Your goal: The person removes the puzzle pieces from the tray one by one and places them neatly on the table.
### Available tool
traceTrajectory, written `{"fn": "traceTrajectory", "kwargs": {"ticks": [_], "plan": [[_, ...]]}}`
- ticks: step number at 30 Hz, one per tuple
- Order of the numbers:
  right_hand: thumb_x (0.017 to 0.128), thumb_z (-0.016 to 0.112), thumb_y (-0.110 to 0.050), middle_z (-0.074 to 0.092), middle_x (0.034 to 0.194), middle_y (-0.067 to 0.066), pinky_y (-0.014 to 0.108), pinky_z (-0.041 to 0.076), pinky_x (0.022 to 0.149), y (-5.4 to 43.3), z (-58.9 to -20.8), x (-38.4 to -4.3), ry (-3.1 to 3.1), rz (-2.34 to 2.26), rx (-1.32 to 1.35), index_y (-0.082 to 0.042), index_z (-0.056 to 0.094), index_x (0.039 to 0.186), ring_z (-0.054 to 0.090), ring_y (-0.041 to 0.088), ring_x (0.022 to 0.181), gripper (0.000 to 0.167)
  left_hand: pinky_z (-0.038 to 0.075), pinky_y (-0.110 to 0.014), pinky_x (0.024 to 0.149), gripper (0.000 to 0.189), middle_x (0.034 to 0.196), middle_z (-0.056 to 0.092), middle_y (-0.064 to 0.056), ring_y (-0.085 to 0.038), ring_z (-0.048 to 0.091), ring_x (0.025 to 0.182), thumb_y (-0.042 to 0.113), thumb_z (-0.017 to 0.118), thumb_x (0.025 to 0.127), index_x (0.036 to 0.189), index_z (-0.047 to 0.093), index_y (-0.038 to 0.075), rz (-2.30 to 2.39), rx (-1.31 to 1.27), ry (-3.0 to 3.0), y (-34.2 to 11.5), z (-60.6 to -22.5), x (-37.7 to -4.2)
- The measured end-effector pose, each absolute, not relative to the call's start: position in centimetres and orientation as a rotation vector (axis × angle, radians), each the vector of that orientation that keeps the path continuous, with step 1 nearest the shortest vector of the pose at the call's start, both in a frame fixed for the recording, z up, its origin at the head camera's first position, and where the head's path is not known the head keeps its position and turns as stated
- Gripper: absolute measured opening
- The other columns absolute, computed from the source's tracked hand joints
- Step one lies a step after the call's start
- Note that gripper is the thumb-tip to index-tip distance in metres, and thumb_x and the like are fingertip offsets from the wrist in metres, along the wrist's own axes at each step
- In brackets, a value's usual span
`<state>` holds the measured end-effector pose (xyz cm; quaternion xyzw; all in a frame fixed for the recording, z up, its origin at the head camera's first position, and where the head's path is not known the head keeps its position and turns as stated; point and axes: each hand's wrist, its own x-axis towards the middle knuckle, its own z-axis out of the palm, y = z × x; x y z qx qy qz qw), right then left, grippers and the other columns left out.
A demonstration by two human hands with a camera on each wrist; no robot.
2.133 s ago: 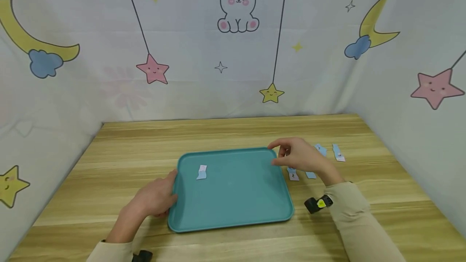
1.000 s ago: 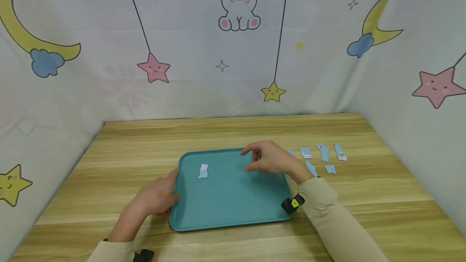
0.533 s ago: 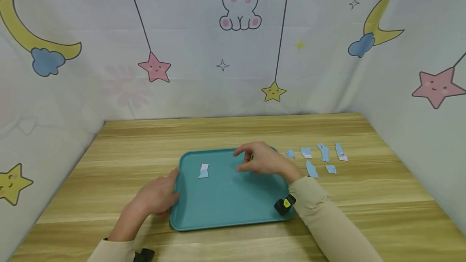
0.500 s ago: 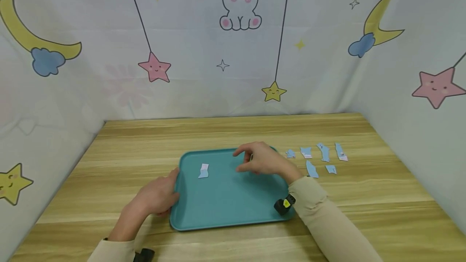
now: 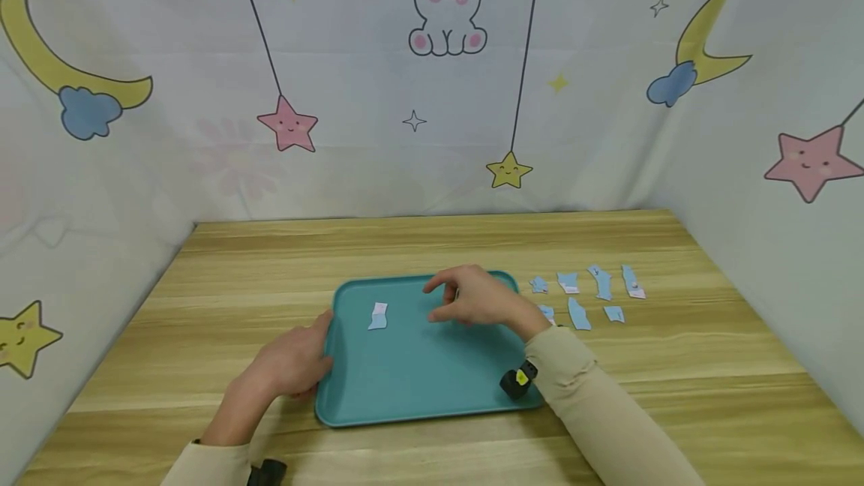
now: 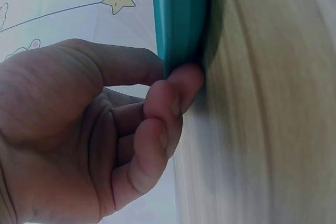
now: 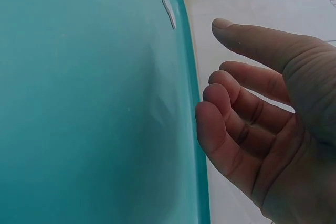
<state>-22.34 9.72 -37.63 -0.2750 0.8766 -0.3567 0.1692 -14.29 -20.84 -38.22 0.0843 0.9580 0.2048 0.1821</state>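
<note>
A teal tray point(image 5: 405, 388) rests on the wooden table. My left hand point(image 5: 290, 362) grips its left rim; in the left wrist view the thumb and curled fingers point(image 6: 149, 145) pinch the edge. On the tray's left part lies one torn-looking puzzle piece point(image 5: 378, 316), pink above and light blue below. Above the tray's right half hovers my right hand point(image 5: 475, 297), fingers loosely bent. The right wrist view shows its thumb and fingers apart with nothing between them, and the piece point(image 7: 167, 6) near the tray's rim.
Several light blue pieces, such as a long one point(image 5: 578, 314) and a small one point(image 5: 613, 313), lie on the table point(image 5: 675, 388) right of the tray. One piece point(image 5: 547, 313) is partly hidden by the right arm. A white patterned curtain point(image 5: 364, 81) stands behind the table.
My right hand has moved left from the tray's upper right corner to over its right half, uncovering more pieces on the table. The left hand and the piece on the tray stay put.
</note>
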Motion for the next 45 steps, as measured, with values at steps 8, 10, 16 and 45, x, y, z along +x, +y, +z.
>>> {"fn": "traceTrajectory", "kwargs": {"ticks": [8, 10, 16, 45], "plan": [[0.093, 0.082, -0.024, 0.063, 0.082, 0.003, 0.030, 0.050, 0.059, 8.8, -38.0, -22.3, 2.481, -1.008, -0.762, -0.009, 0.068, 0.138, 0.054, 0.013, 0.052, 0.049, 0.041, -0.030, 0.051, 0.074, 0.057, 0.058, -0.007, -0.016, 0.053, 0.044, 0.005, 0.054, 0.098, 0.161, 0.020, -0.014, 0.576, 0.236, 2.704, -20.8, -38.2, -14.2], [0.092, 0.082, -0.024, 0.063, 0.081, 0.003, 0.030, 0.050, 0.058, 8.6, -38.2, -22.4, 2.484, -0.998, -0.758, -0.009, 0.068, 0.138, 0.054, 0.013, 0.051, 0.050, 0.041, -0.030, 0.051, 0.074, 0.057, 0.058, -0.007, -0.016, 0.053, 0.044, 0.005, 0.054, 0.098, 0.161, 0.020, -0.014, 0.572, 0.237, 2.705, -20.7, -38.2, -14.2], [0.092, 0.082, -0.024, 0.063, 0.078, 0.004, 0.031, 0.051, 0.059, 7.9, -38.6, -22.5, 2.483, -0.981, -0.763, -0.010, 0.068, 0.138, 0.055, 0.015, 0.051, 0.049, 0.041, -0.030, 0.052, 0.073, 0.057, 0.058, -0.007, -0.016, 0.054, 0.044, 0.005, 0.054, 0.098, 0.161, 0.021, -0.014, 0.562, 0.223, 2.708, -20.7, -38.1, -14.3], [0.092, 0.083, -0.026, 0.063, 0.076, 0.000, 0.027, 0.048, 0.054, 4.7, -39.9, -23.2, 2.521, -0.877, -0.808, -0.011, 0.069, 0.137, 0.055, 0.011, 0.053, 0.050, 0.041, -0.030, 0.051, 0.074, 0.058, 0.058, -0.007, -0.016, 0.054, 0.045, 0.005, 0.054, 0.098, 0.161, 0.020, -0.014, 0.582, 0.219, 2.702, -20.7, -38.2, -14.3]]}}
